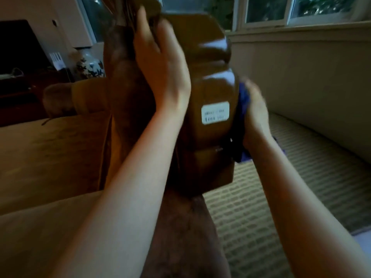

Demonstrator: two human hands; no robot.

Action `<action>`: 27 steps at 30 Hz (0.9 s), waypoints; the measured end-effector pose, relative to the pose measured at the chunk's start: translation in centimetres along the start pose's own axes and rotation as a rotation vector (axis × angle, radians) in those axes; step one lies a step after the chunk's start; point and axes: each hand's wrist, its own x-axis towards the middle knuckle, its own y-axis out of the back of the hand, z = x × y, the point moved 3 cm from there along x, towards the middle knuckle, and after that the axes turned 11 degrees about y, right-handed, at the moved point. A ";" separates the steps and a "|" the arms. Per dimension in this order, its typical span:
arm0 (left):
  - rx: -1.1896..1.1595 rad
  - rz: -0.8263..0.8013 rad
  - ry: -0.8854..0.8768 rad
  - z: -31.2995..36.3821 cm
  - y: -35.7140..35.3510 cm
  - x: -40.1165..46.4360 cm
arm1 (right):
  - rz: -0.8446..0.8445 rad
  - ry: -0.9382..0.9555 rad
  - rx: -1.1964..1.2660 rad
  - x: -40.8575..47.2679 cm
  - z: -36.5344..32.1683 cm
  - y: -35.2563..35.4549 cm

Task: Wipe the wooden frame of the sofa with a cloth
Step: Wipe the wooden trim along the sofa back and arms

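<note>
My right hand (254,115) presses a deep blue cloth (244,101) against the glossy brown wooden frame (212,63), which bears a white label (215,113). Right of the frame lies beige, block-patterned carpet (261,207); left of it stands a white vase (90,67) with dark floral patterning.

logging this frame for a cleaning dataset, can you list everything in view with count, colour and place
carved glossy wooden sofa frame: 1, brown, centre
white rectangular sticker label: 1, white, on the frame's near face
blue wiping cloth: 1, blue, against the frame's right side
patterned ceramic vase: 1, white with dark pattern, left background
woven patterned rug: 1, beige-grey, floor at right
windows: at least 2 panes, white-framed, top
left hand: 1, rests on the frame's left side
right hand: 1, holds the cloth to the frame
</note>
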 end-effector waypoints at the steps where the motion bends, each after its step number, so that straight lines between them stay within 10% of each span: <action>1: 0.088 -0.103 -0.022 1.0 -1.1 1.4 | -0.056 -0.163 0.067 -0.2 0.7 0.1; 4: 0.600 -0.169 -0.109 1.4 -2.7 2.2 | -0.043 -0.363 0.189 -2.5 0.7 0.0; 8: 0.599 -0.124 -0.117 1.4 -2.2 1.4 | 0.086 0.017 0.150 0.0 -6.3 -1.2; 12: 0.658 -0.188 -0.069 2.2 -2.1 1.2 | -0.155 0.223 -0.320 6.9 -12.3 -7.2; 18: 0.725 -0.199 0.020 4.6 -2.3 2.1 | -0.049 -0.476 -0.144 6.0 -9.9 -3.7; 24: 0.492 0.092 0.775 4.1 -4.0 9.7 | -0.258 0.085 -0.725 4.9 -13.5 -8.7; 27: 0.563 0.101 0.847 2.9 -4.6 10.7 | -0.437 0.179 -0.837 8.5 -13.1 -10.5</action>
